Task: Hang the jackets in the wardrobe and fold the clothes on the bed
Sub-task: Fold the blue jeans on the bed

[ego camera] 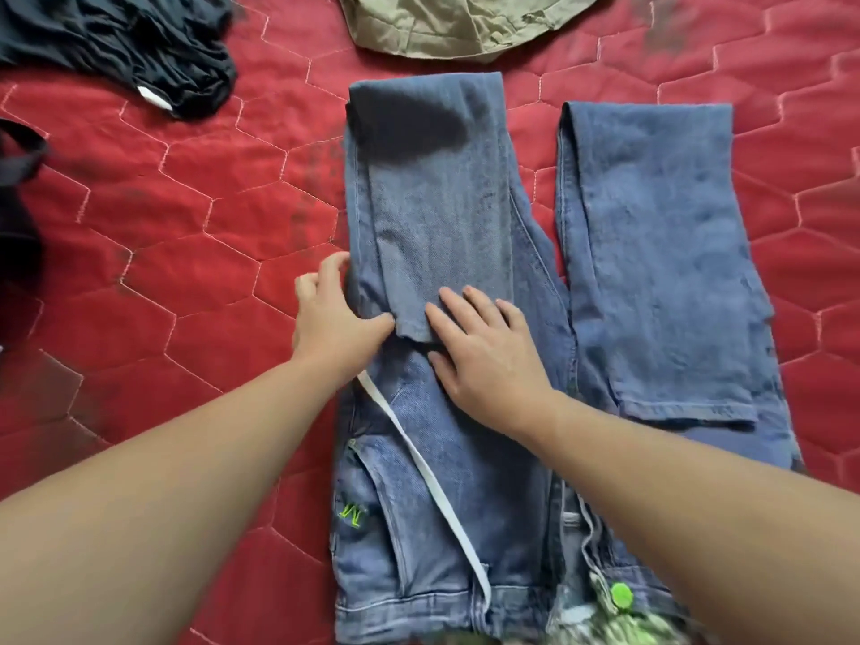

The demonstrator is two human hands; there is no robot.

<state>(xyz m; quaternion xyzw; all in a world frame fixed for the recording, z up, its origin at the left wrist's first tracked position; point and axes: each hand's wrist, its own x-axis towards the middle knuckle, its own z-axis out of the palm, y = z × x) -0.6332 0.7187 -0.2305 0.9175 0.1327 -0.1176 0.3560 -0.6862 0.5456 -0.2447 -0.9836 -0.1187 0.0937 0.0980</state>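
Observation:
A pair of blue jeans (446, 216) lies on the red quilted bed (195, 253), both legs folded back toward the waistband. My left hand (332, 314) sits at the left edge of the left leg, thumb on the folded hem, fingers curled at the fabric's side. On that same folded hem my right hand (484, 356) presses flat with straight fingers. The right leg (661, 272) lies folded with its hem near the hip. A white drawstring (419, 463) runs down the jeans' front.
A crumpled dark navy garment (139, 44) lies at the back left. An olive-green garment (460, 20) lies at the back centre. A black item (18, 211) sits at the left edge. Red quilt shows on both sides of the jeans.

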